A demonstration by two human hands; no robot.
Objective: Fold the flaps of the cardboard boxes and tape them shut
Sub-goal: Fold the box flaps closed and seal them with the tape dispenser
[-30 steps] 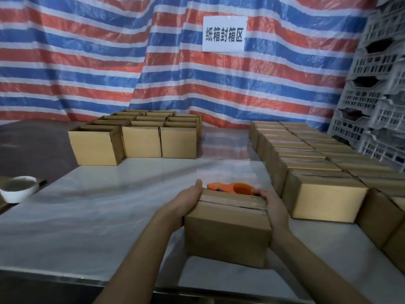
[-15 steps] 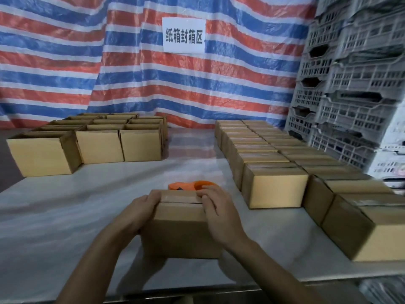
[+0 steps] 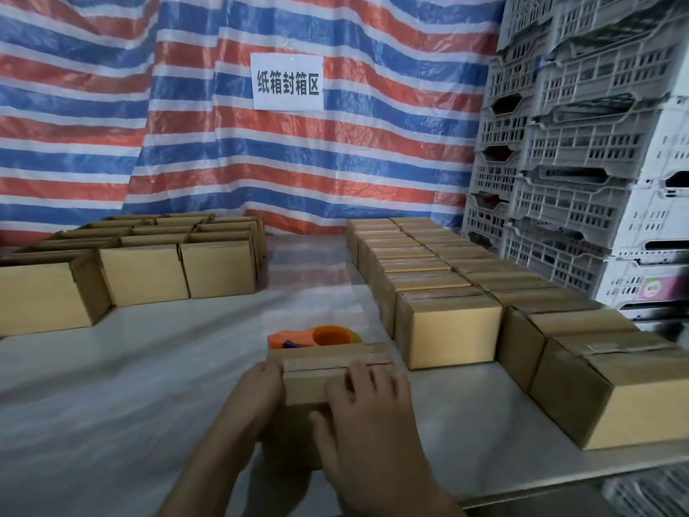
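The cardboard box [image 3: 317, 382] in hand sits near the front edge of the pale surface [image 3: 130, 386], straight ahead of the person, and everything else is placed from it. Its long axis and the seam between its folded top flaps both run left to right. A lighter strip lies along that seam, but I cannot tell whether it is tape.

The left grip [image 3: 257, 393], a bare hand, cups the box's left end with its fingers curled over the top left edge. The right grip [image 3: 369, 404] lies on the near part of the top, fingers spread and fairly straight, pressing the flaps down without pinching anything.

The orange tape dispenser [image 3: 317, 336] lies just behind the box, close against its far side and across its left and middle part. That is the relation the coming move turns on. The dispenser is straight beyond both sets of fingertips, with only the box top between. The right grip seems better placed to reach over for it, since the left is steadying the box.

Right of the box stand rows of closed boxes [image 3: 447, 326], the nearest just beside its right end. A reach that swings wide could brush it. Behind and to the left, well apart, stand open boxes [image 3: 145, 274]. White plastic crates [image 3: 578, 151] are stacked to the far right, and a striped tarpaulin [image 3: 112, 113] with a paper sign [image 3: 287, 82] hangs behind.
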